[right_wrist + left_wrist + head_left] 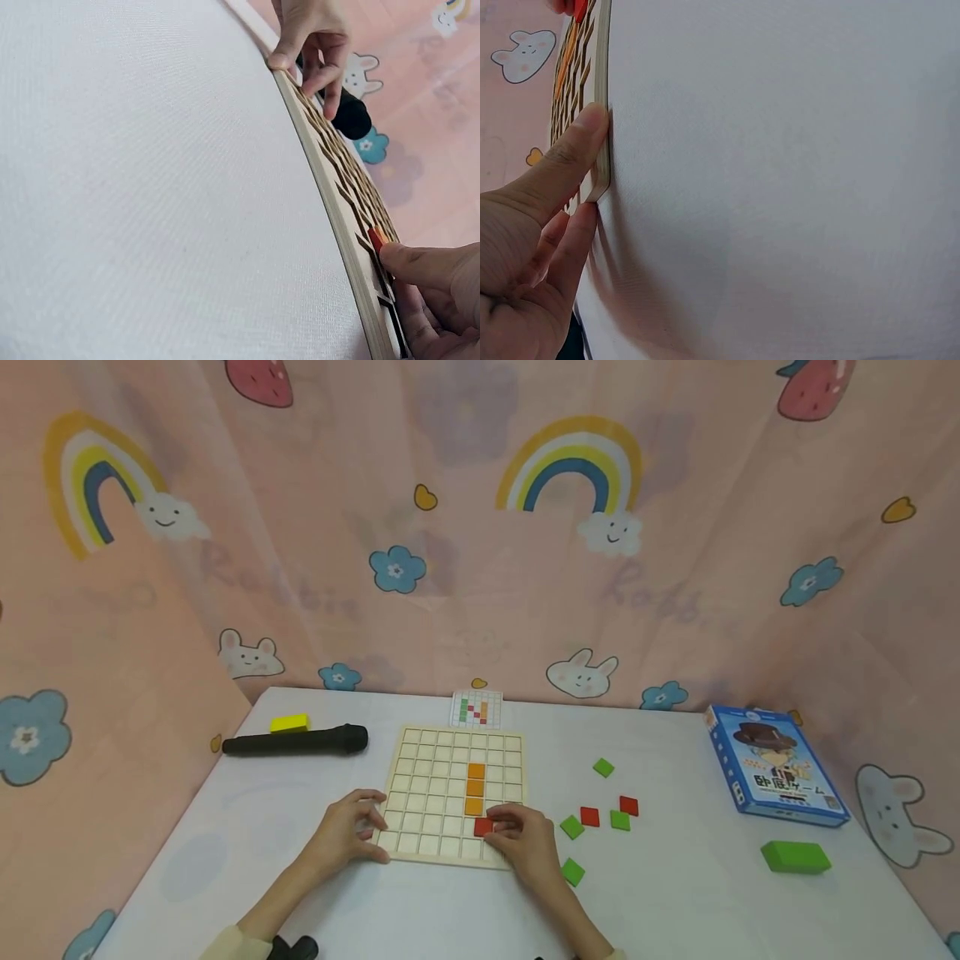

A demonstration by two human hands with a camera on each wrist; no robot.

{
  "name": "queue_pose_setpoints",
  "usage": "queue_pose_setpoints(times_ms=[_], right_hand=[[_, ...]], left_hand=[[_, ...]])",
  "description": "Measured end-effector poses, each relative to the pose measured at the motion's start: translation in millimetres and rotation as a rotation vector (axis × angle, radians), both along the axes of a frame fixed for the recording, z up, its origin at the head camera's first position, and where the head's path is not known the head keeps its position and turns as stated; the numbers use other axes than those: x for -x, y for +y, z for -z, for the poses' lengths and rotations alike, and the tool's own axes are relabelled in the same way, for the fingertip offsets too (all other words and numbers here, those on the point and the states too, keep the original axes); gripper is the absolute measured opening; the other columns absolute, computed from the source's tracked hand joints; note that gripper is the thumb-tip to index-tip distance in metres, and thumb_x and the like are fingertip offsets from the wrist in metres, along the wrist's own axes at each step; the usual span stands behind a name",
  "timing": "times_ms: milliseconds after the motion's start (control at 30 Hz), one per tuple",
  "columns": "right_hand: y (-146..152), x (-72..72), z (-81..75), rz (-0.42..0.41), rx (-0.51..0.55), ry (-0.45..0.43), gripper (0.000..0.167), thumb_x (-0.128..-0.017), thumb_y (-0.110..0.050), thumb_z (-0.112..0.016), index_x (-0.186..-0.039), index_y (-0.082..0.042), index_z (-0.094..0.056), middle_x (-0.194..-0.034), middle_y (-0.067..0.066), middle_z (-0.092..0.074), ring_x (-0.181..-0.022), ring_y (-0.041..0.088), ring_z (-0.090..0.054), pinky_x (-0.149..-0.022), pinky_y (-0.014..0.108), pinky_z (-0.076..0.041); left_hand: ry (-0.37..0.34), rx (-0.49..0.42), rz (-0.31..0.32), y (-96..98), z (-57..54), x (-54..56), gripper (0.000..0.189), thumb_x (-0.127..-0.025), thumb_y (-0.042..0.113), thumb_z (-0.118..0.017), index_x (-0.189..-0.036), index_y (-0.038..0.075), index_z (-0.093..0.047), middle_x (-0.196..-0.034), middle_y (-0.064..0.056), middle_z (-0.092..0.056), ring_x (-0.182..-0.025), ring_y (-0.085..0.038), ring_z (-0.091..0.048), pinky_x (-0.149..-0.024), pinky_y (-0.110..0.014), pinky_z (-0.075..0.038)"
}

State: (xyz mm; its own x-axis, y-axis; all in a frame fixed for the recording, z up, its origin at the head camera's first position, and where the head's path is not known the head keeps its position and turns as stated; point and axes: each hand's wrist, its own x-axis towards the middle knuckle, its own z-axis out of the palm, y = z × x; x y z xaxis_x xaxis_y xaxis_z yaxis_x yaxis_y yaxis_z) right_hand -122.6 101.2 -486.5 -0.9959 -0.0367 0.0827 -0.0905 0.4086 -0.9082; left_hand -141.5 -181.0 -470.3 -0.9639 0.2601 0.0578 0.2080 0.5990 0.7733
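A pale wooden grid board [420, 785] lies on the white table, with three orange square tiles [475, 787] in a column right of its middle. My left hand [347, 829] holds the board's near left corner, thumb on the near edge and fingers at the left side. At the lower right of the grid, my right hand [528, 847] pinches a red square tile [481, 827] between thumb and forefinger, directly below the orange column. The right wrist view shows this red tile [376, 238] at the thumb tip, close over the grid.
Loose green tiles [619, 820] and red tiles [590, 817] lie right of the board. A small pattern card [477, 709] stands behind it. A black microphone [296, 742] and yellow block [289, 723] are at left; a blue box [776, 766] and green block [796, 857] at right.
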Motion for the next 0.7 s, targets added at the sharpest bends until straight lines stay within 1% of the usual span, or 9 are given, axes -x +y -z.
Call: queue_pose_setpoints(times_ms=[233,400,567,700], right_hand=[[-4.0,2.1,-4.9,-0.017,0.022,-0.013,0.038,-0.072,0.006,-0.078,-0.108,0.004,-0.066,-0.101,0.015,-0.069,-0.079,0.02,-0.066,-0.07,0.022,-0.059],[-6.8,2.3,-4.5,-0.021,0.057,-0.025,0.036,-0.073,0.007,-0.077,-0.107,0.004,-0.065,-0.101,0.016,-0.069,-0.079,0.02,-0.069,-0.07,0.023,-0.059],[-8.4,2.4,-2.6,-0.006,0.057,-0.028,0.034,-0.073,0.006,-0.078,-0.105,0.004,-0.065,-0.1,0.015,-0.069,-0.078,0.018,-0.07,-0.071,0.022,-0.058],[-8.1,2.8,-2.2,-0.01,0.075,-0.056,0.034,-0.073,0.004,-0.078,-0.105,0.003,-0.066,-0.1,0.013,-0.069,-0.078,0.017,-0.069,-0.074,0.024,-0.058]], left_hand=[[-0.009,-0.009,-0.001,-0.6,-1.5,0.1,0.037,-0.049,0.006,-0.091,-0.074,0.006,-0.064,-0.122,-0.015,-0.057,-0.111,-0.04,-0.056,-0.076,-0.024,-0.058],[-0.017,-0.009,-0.006,-0.2,-1.9,1.0,0.037,-0.049,0.006,-0.091,-0.074,0.006,-0.064,-0.122,-0.015,-0.057,-0.112,-0.039,-0.056,-0.076,-0.024,-0.058],[-0.01,-0.007,0.005,0.2,-2.0,1.2,0.037,-0.05,0.006,-0.091,-0.074,0.006,-0.064,-0.122,-0.015,-0.057,-0.112,-0.039,-0.056,-0.076,-0.025,-0.058],[-0.012,-0.001,0.002,-0.2,-1.4,1.0,0.037,-0.049,0.005,-0.091,-0.074,0.006,-0.063,-0.121,-0.015,-0.057,-0.111,-0.039,-0.057,-0.076,-0.025,-0.059]])
